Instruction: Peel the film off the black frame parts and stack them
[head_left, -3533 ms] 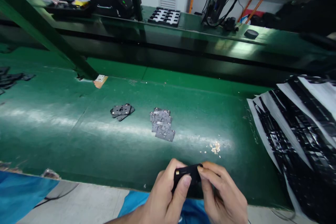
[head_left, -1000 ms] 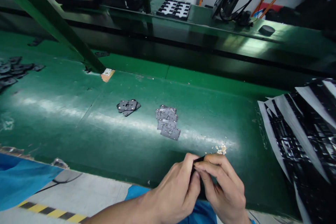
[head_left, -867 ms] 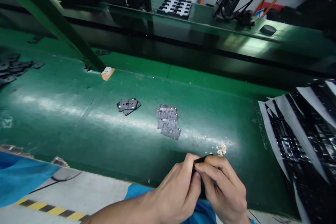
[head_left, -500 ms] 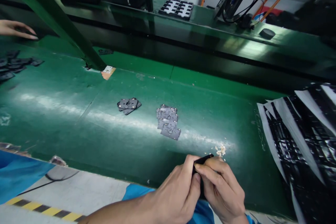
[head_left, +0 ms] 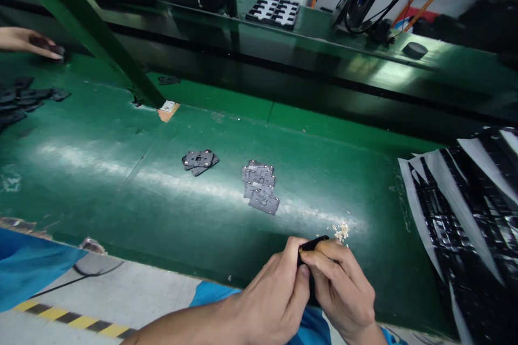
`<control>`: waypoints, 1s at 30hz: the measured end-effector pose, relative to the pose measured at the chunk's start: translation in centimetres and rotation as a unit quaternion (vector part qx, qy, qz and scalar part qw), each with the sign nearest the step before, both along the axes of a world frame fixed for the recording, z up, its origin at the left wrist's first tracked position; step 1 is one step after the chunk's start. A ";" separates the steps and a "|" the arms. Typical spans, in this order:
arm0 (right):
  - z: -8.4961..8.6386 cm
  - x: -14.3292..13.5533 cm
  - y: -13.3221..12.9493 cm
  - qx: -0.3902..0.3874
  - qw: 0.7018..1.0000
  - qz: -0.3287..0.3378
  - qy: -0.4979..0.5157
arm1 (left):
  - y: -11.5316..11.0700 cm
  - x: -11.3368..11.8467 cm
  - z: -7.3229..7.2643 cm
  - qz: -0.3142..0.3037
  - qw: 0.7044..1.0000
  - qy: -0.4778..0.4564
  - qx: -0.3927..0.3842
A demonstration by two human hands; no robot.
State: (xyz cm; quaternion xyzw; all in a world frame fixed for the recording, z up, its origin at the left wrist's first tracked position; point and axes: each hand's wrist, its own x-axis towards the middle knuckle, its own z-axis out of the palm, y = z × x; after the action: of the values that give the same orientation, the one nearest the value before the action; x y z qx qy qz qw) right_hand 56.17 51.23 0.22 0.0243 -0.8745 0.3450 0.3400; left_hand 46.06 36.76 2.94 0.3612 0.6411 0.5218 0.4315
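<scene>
Near the front edge of the green bench, my left hand (head_left: 279, 292) grips a thin black plastic part (head_left: 314, 244) between thumb and fingers. From the other side, my right hand (head_left: 343, 287) is closed on the same part, its thumb and forefinger pinched at the upper left corner. Whether a small piece sits between those fingertips is hidden. Just beyond the right hand lies a scatter of small pale scraps (head_left: 342, 232). Farther up the bench are an overlapping stack of grey-black flat parts (head_left: 264, 204) and a smaller pile of similar parts (head_left: 198, 159).
Black-and-white striped sheets (head_left: 449, 215) cover the right side. A slanted green post (head_left: 97, 38) stands at left, beside a heap of black parts (head_left: 24, 98). Another person's hand (head_left: 28, 40) reaches in there. A partitioned tray (head_left: 274, 12) rests on the back ledge.
Both my hands keep almost the same grip and place on the black part. At the left, the other person's hand now has a dark piece at its fingers. The view has shifted slightly.
</scene>
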 end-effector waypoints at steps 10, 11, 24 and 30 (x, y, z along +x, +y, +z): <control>-0.7 0.5 -0.1 0.007 1.000 -0.027 0.007 | 0.0 -0.2 0.1 -0.015 1.000 0.025 -0.005; -0.7 0.5 -0.1 0.008 1.000 -0.025 0.005 | 0.0 -0.2 0.2 -0.018 0.999 0.025 -0.009; -0.5 0.2 0.1 0.019 1.000 0.007 -0.022 | -0.1 0.0 -0.1 -0.015 0.999 -0.004 -0.033; -0.3 -0.4 0.0 0.024 0.999 -0.018 -0.014 | -0.1 -0.1 -0.5 -0.013 1.000 -0.001 -0.024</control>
State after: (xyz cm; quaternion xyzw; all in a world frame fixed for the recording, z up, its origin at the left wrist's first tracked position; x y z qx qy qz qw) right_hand 55.78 51.27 -0.11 0.0121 -0.8876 0.3178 0.3333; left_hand 45.92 36.70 2.47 0.3583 0.6482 0.5008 0.4480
